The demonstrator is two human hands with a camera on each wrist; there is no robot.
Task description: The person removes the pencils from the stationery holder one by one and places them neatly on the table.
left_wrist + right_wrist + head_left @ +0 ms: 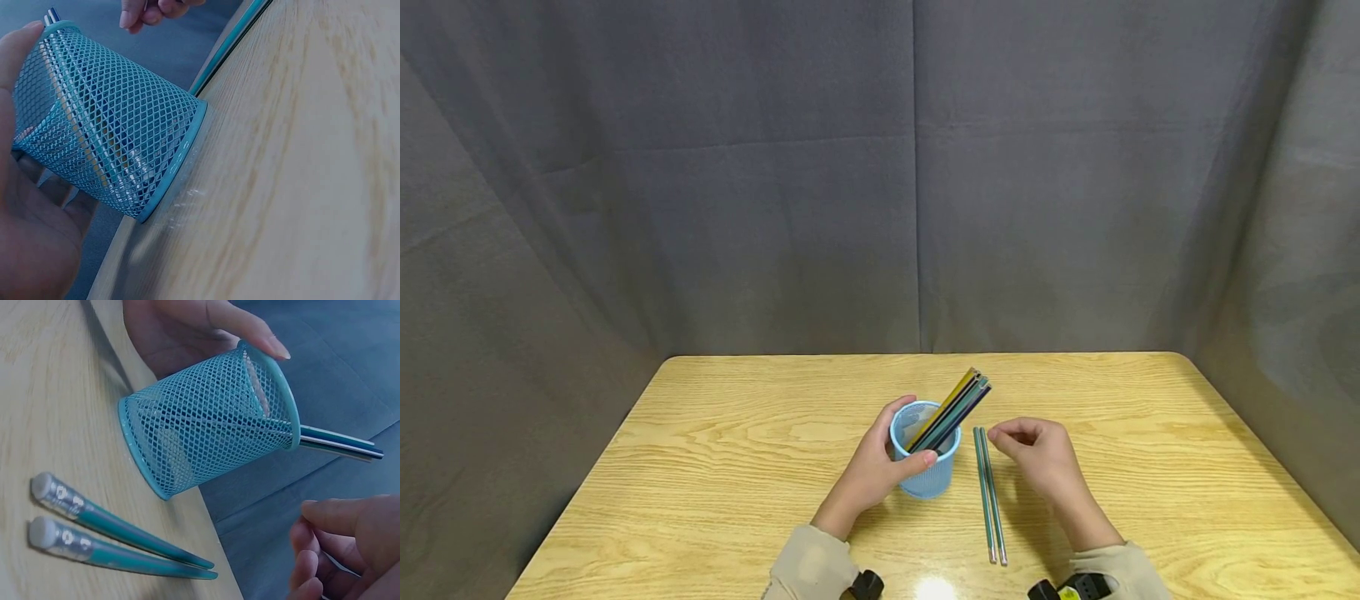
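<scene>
A light blue mesh pencil cup [927, 479] stands on the table, with several pencils [951, 414] leaning in it toward the right. My left hand [877, 461] grips the cup from its left side, the thumb at the near rim and the fingers round the far side. Two teal pencils [134, 540] lie side by side to the right of the cup, their eraser ends toward me. Close to their far ends is my right hand [1041, 457], fingers loosely curled and thumb near the index fingertip. Nothing shows between those fingers in the right wrist view.
The wooden table [722, 467] has a straight back edge with rounded corners. Behind it and at both sides hang grey curtains [790, 208]. A bright light reflection shows on the table near its front.
</scene>
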